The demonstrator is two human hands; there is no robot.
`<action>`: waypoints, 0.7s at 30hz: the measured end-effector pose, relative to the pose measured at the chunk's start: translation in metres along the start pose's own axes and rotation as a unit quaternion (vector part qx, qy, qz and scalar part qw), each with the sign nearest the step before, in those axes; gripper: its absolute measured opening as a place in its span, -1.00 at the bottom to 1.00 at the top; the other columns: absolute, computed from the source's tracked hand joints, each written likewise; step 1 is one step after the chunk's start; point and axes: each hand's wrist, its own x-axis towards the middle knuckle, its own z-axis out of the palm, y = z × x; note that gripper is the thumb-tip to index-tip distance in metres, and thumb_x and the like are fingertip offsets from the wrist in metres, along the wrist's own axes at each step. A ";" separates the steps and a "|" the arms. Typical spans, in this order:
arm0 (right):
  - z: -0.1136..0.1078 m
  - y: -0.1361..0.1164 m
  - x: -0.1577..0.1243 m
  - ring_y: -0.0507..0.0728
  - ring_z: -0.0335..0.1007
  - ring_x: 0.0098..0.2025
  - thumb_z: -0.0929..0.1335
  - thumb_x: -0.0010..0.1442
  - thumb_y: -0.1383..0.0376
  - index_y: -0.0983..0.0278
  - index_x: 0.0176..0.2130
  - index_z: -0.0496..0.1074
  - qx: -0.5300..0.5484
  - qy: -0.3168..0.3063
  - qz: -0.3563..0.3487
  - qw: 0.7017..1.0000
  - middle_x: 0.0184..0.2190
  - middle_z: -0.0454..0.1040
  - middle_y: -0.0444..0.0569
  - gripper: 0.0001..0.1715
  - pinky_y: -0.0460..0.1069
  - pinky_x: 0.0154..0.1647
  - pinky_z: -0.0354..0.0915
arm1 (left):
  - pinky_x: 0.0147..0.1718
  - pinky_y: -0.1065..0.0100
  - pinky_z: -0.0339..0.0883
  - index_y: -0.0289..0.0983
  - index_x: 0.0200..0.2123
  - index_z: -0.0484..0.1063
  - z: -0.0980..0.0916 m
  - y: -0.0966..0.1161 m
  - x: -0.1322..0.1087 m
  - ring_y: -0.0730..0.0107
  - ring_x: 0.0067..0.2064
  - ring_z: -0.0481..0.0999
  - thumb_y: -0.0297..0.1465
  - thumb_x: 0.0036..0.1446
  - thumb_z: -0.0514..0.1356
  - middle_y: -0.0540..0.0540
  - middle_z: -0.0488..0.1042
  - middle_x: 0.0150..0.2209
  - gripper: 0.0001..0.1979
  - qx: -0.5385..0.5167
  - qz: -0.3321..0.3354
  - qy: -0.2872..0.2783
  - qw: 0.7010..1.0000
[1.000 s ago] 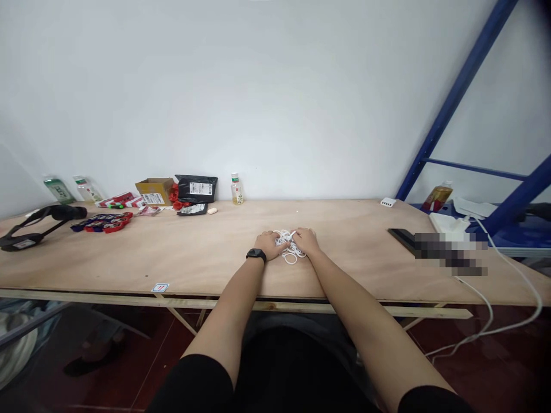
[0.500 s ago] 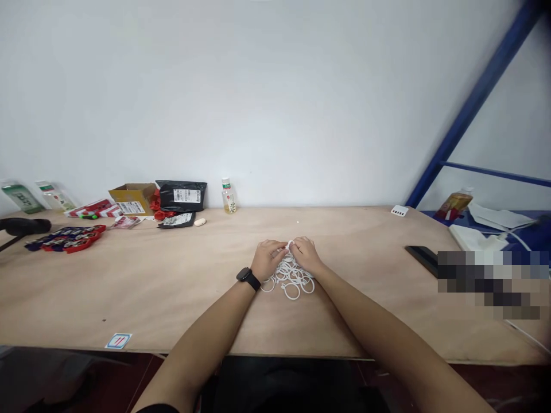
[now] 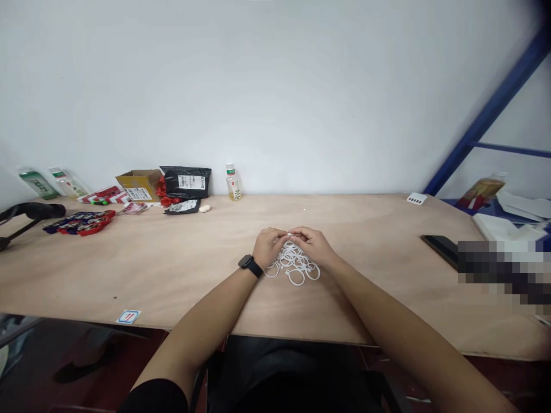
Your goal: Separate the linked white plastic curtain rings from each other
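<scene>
A pile of white rings [image 3: 295,277], like plastic curtain rings with small tabs, lies on the table between my wrists. My left hand [image 3: 268,245] is at the pile's upper left, thumb and fingers pinched together. From the other side, my right hand [image 3: 317,246] meets it fingertip to fingertip. Both pinch one white ring, of which only a small white part shows between the fingertips; the fingers hide the remainder. A black watch [image 3: 251,265] is on my left wrist.
At the back left stand an open cardboard box [image 3: 148,179], a black parcel [image 3: 174,182] and a bottle [image 3: 233,182]. Red and blue items [image 3: 81,222] lie farther left. A dark phone-like slab [image 3: 441,248] and a white multi-port block [image 3: 416,198] are on the right.
The view has shifted, so table objects appear slightly higher and farther right. My right hand has turned, its fingers now pointing more toward the left hand. Both hands remain pinched above the pile.
</scene>
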 end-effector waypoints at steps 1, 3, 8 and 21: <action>0.003 0.001 0.000 0.07 0.40 -0.38 0.35 0.16 0.09 0.25 -0.20 0.49 0.029 -0.001 0.014 0.999 -0.36 0.53 -0.05 -0.68 -0.05 -0.36 0.30 | -0.18 0.29 0.36 -0.24 -0.31 0.53 0.000 0.000 0.000 0.36 -0.25 0.50 -0.24 0.22 0.16 -0.08 0.58 -0.33 -0.78 -0.002 0.004 -0.004 1.000; 0.008 0.005 0.000 0.04 0.37 -0.44 0.38 0.12 0.07 0.27 -0.27 0.46 0.082 0.005 0.032 0.996 -0.45 0.49 -0.09 -0.68 -0.07 -0.43 0.28 | -0.17 0.29 0.36 -0.23 -0.31 0.52 -0.001 0.002 -0.001 0.36 -0.24 0.50 -0.23 0.23 0.16 -0.07 0.57 -0.33 -0.77 -0.007 0.009 -0.009 1.000; 0.009 0.010 0.004 -0.03 0.25 -0.59 0.41 0.06 0.02 0.26 -0.34 0.37 0.180 -0.010 0.072 0.981 -0.55 0.39 -0.18 -0.63 -0.11 -0.56 0.21 | -0.16 0.27 0.36 -0.23 -0.33 0.51 -0.004 0.005 0.000 0.35 -0.25 0.49 -0.22 0.24 0.13 -0.08 0.57 -0.35 -0.75 -0.008 0.006 -0.029 1.000; -0.012 0.027 0.008 0.11 0.41 -0.34 0.27 0.21 0.19 0.24 -0.23 0.45 -0.142 0.096 0.042 0.984 -0.38 0.53 -0.04 -0.78 -0.02 -0.31 0.29 | 0.00 0.20 0.27 -0.22 -0.11 0.50 -0.003 -0.008 0.003 0.26 -0.06 0.47 -0.23 0.26 0.08 -0.12 0.55 -0.13 -0.72 0.086 -0.035 -0.101 0.990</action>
